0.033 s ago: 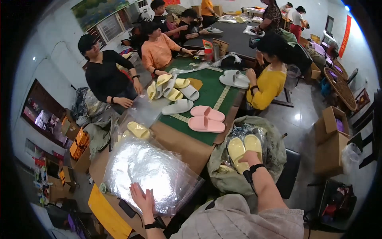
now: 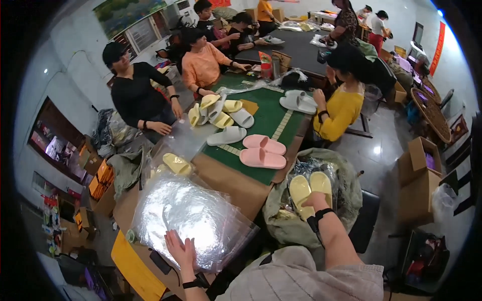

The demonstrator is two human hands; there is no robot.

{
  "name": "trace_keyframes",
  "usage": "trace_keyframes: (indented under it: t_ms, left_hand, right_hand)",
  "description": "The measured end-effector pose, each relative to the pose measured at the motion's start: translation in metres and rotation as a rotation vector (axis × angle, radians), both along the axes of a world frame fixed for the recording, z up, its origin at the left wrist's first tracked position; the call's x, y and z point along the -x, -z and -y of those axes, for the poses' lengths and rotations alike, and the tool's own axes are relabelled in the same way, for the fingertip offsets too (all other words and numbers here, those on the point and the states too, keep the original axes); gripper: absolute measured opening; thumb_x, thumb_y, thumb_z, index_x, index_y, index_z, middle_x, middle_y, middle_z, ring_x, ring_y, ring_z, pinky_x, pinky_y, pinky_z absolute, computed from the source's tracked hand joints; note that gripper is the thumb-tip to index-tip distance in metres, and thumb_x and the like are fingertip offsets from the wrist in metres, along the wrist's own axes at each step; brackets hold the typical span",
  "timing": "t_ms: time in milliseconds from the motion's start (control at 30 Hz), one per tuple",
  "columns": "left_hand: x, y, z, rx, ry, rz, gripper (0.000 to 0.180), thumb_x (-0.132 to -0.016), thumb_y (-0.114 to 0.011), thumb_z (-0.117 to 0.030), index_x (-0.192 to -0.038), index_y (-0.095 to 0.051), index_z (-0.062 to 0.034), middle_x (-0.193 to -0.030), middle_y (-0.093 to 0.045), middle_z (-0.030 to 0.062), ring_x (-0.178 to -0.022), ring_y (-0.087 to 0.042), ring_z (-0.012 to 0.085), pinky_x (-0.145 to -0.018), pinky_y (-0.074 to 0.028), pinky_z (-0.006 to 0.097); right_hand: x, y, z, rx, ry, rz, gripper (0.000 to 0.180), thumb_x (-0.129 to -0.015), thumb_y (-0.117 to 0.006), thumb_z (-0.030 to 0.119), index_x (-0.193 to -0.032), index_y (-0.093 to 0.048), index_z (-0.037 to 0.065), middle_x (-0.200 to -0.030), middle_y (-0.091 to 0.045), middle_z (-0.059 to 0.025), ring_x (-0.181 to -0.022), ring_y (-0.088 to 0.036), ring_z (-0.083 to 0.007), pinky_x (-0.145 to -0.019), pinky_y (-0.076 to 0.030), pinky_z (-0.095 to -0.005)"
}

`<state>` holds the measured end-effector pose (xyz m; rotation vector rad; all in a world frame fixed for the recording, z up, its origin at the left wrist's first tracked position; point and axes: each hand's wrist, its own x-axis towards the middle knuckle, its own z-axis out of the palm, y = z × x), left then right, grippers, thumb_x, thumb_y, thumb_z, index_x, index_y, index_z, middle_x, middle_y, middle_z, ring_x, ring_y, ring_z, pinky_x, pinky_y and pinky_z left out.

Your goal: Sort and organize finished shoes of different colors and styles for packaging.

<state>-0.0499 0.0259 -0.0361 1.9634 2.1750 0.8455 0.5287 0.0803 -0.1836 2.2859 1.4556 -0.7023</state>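
Observation:
My left hand point(image 2: 181, 251) lies flat with fingers stretched, on the near edge of a stack of clear plastic bags point(image 2: 160, 208) that shines in the light. At the right, my right hand point(image 2: 315, 201) grips a pair of pale yellow slippers point(image 2: 299, 188) at their near ends; its fingertips are partly hidden. The slippers are over an open green sack point(image 2: 346, 193) holding wrapped things in clear plastic. Past the bags lies a single yellow slipper point(image 2: 176, 164). A pink pair of slippers point(image 2: 263, 158) rests on the green table mat point(image 2: 261, 174).
A pile of yellow and grey slippers point(image 2: 221, 119) and a grey pair point(image 2: 298, 102) are farther up the table. People stand or sit around it, one in yellow point(image 2: 344, 113) at the right. Cardboard boxes point(image 2: 417, 188) stand right of the sack. A black stool point(image 2: 365, 218) is beside it.

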Motion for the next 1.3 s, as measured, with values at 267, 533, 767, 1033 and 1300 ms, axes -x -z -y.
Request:
trace_keyframes:
  t_ms: [267,533,767,1033,1300]
  left_hand:
    - [0.009,0.004,0.009,-0.068,-0.002,0.018,0.075,-0.076,-0.072,-0.025,-0.141,-0.044,-0.0003,-0.146,-0.041,0.0265,-0.139,-0.031,0.0456,-0.114,-0.025,0.052]
    - [0.039,0.031,0.001,-0.148,0.128,-0.04,0.075,-0.074,-0.079,-0.026,-0.14,-0.047,-0.011,-0.15,-0.034,0.0254,-0.139,-0.029,0.0454,-0.112,-0.03,0.052]
    - [0.051,-0.003,0.007,0.271,0.199,0.315,0.079,-0.075,-0.079,-0.024,-0.145,-0.043,-0.0166,-0.159,-0.016,0.024,-0.149,-0.009,0.0398,-0.118,-0.022,0.051]
    - [0.044,-0.047,0.023,-0.026,0.236,0.401,0.09,-0.068,-0.086,-0.037,-0.144,-0.046,-0.0103,-0.161,-0.019,0.0186,-0.151,-0.008,0.0371,-0.118,-0.02,0.052]
    - [0.053,-0.132,0.081,0.075,0.617,1.384,0.156,-0.047,-0.081,-0.077,-0.157,0.013,-0.0201,-0.164,0.002,0.0165,-0.15,-0.008,0.0382,-0.116,-0.017,0.058]
  right_hand:
    - [0.05,-0.007,0.026,-0.057,0.05,0.218,0.075,-0.07,-0.072,0.068,-0.118,-0.069,0.011,-0.117,-0.07,-0.0087,-0.108,-0.067,-0.0264,-0.084,-0.054,-0.0407]
    - [0.114,-0.12,0.013,-0.113,0.069,0.029,0.074,-0.073,-0.069,0.064,-0.117,-0.069,0.005,-0.115,-0.069,-0.0163,-0.107,-0.066,-0.032,-0.085,-0.054,-0.0439]
    - [0.213,-0.213,0.007,-0.876,-0.488,-0.82,0.082,-0.074,-0.082,0.042,-0.137,-0.05,0.0,-0.136,-0.052,-0.0232,-0.125,-0.051,-0.0376,-0.102,-0.043,-0.0438]
    - [0.227,-0.258,-0.002,-0.494,-0.515,-1.494,0.126,-0.061,-0.093,0.034,-0.157,-0.017,0.006,-0.161,-0.023,-0.013,-0.147,-0.024,-0.026,-0.116,-0.023,-0.0455]
    - [0.168,-0.315,-0.014,-0.404,-0.589,-1.807,0.155,-0.043,-0.088,0.068,-0.158,-0.003,0.009,-0.161,-0.012,-0.0237,-0.147,-0.02,-0.0369,-0.11,-0.03,-0.0493]
